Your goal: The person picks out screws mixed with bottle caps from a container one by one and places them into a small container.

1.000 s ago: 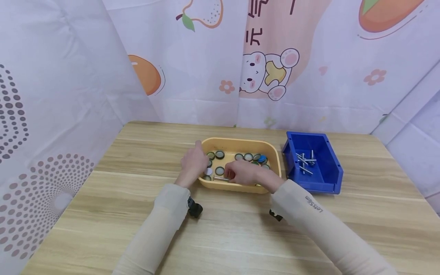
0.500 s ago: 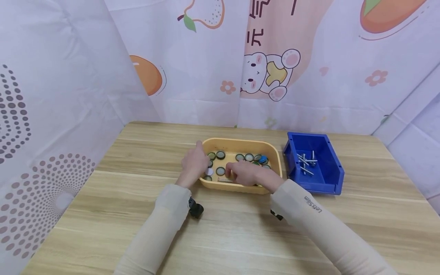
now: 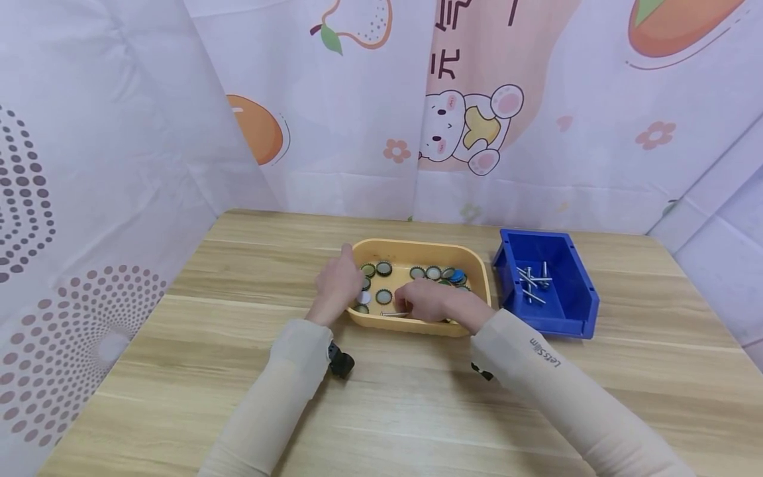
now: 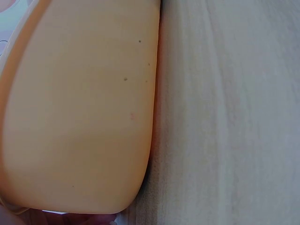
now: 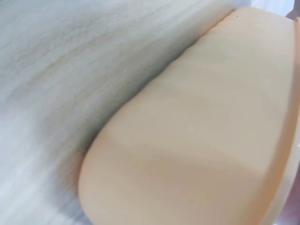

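Observation:
A pale orange plastic tray (image 3: 417, 244) sits mid-table in the head view, with bottle caps (image 3: 384, 297) scattered inside. My left hand (image 3: 337, 281) grips the tray's left end at the rim. Inside the front of the tray, my right hand (image 3: 430, 301) reaches down and pinches one end of a metal bolt (image 3: 391, 315), which lies along the near wall. The right fingertips are partly hidden behind the knuckles. Both wrist views show mostly the tray's outer wall (image 4: 79, 108) and the wooden table beside it.
A blue parts bin (image 3: 581, 291) holding several bolts (image 3: 529, 285) stands right of the tray. More caps (image 3: 433, 272), one of them blue, lie in the tray's far right part. A printed curtain (image 3: 334, 132) hangs behind the table (image 3: 268, 265).
The right fingers were at the bolt, came off it half a second ago, and now have its right end again. The bolt has shifted slightly right. The left hand stays on the tray.

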The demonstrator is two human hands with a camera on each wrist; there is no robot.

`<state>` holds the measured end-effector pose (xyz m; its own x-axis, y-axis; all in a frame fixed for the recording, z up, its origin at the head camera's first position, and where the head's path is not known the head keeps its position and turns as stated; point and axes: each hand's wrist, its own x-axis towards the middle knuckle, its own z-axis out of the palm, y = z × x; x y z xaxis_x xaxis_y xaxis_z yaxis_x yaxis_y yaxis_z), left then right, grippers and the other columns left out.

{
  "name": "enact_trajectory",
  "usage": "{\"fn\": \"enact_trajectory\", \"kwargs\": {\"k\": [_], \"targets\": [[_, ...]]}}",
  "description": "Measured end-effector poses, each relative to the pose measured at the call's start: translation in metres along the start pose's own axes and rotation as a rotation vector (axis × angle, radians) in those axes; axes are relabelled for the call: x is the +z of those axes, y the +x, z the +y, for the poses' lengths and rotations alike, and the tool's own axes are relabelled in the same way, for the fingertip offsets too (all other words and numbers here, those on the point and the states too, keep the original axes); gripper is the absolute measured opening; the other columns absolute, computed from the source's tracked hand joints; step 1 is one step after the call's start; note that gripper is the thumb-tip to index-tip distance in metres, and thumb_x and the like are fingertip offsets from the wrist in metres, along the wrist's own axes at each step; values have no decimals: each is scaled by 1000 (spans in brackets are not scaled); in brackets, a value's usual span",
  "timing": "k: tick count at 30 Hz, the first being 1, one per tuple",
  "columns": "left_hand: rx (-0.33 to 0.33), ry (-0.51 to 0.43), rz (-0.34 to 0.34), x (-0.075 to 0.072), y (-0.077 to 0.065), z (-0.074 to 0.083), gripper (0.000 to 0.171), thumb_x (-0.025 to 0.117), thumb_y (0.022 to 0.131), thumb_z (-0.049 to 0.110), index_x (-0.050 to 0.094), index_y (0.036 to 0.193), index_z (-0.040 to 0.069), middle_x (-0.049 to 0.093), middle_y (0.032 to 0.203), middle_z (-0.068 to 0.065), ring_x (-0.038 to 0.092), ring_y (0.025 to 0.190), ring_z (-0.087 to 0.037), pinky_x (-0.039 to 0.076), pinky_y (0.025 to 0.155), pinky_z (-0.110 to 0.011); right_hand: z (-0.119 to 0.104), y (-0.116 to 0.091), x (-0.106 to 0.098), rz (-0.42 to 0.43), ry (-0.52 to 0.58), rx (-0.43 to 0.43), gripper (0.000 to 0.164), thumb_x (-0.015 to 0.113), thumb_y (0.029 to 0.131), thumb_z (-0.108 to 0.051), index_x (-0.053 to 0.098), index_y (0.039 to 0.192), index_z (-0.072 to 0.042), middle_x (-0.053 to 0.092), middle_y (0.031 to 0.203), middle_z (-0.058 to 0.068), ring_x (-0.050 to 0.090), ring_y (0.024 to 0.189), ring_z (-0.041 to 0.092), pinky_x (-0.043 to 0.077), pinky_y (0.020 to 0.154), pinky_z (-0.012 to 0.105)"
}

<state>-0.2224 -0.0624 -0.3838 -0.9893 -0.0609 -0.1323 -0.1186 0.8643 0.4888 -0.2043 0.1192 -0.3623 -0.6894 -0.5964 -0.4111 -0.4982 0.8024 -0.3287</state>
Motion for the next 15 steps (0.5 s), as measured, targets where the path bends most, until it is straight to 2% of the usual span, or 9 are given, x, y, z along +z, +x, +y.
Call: {"fn": "enact_trajectory", "kwargs": {"k": [8, 15], "targets": [[1, 5, 0, 0, -1, 1, 33, 51, 96, 18, 44, 128, 9, 62, 82, -11, 61, 69, -26, 40, 55, -33, 1, -1, -2, 15, -30, -16, 26, 55, 88, 6, 69, 94, -16, 68, 92, 2, 55, 79, 16, 48, 71, 28], [7, -6, -7, -1, -1, 1, 35, 51, 96, 17, 43, 129, 7, 63, 82, -11, 60, 67, -25, 41, 53, -32, 5, -5, -4, 92, -43, -53, 8, 71, 88, -12, 73, 95, -15, 71, 95, 1, 58, 81, 14, 52, 77, 31]]}}
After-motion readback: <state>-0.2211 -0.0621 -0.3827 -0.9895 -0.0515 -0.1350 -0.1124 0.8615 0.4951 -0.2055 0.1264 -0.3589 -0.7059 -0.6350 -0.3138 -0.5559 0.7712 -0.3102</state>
